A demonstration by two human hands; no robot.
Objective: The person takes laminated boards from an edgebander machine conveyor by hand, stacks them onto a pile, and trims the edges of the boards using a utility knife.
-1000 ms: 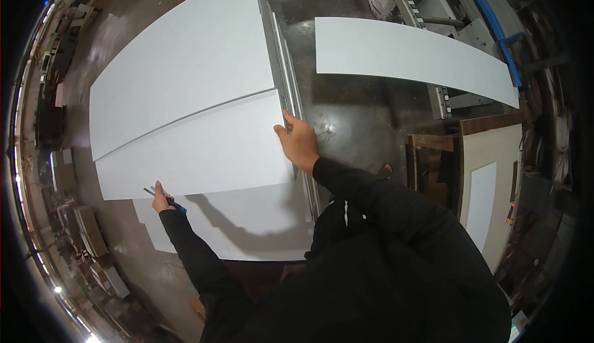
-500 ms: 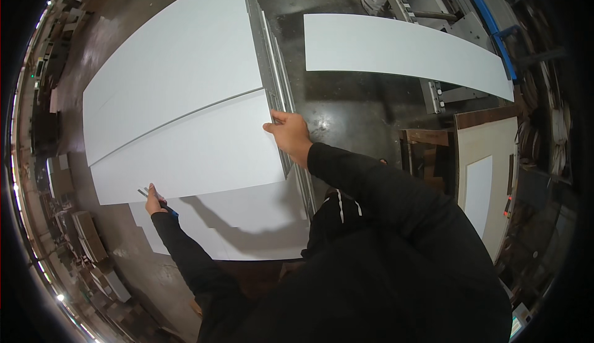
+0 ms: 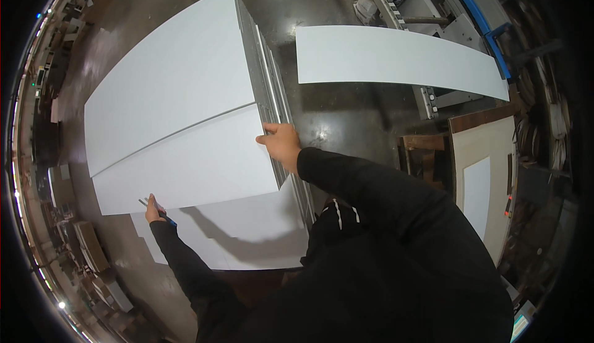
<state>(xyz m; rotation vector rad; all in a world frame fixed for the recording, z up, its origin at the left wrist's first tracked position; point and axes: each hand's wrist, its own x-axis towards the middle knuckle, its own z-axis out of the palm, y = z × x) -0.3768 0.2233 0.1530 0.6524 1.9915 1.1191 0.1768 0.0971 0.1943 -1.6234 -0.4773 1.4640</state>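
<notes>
A white panel [image 3: 198, 163] lies on top of a stack of white boards, its near edge jutting over a lower board [image 3: 260, 244]. My right hand [image 3: 283, 145] is closed on the panel's right edge, thumb on top and fingers over the side. At the near left edge, my left hand [image 3: 154, 212] is closed around a slim tool [image 3: 172, 222] with a grey tip and a blue end; its exact kind is unclear. That hand also touches the panel's edge. Beyond a narrow dark seam lies a larger white panel [image 3: 173, 80].
A long white board [image 3: 396, 55] rests across machine framing with a blue rail [image 3: 476, 6] at the far right. Nearer on the right stands a beige board [image 3: 495, 194] with a smaller white piece on it. Stacked boards line the left side.
The whole scene sits slightly lower and further left in the view. Both hands keep their places on the panel, and it has not visibly moved against its neighbours.
</notes>
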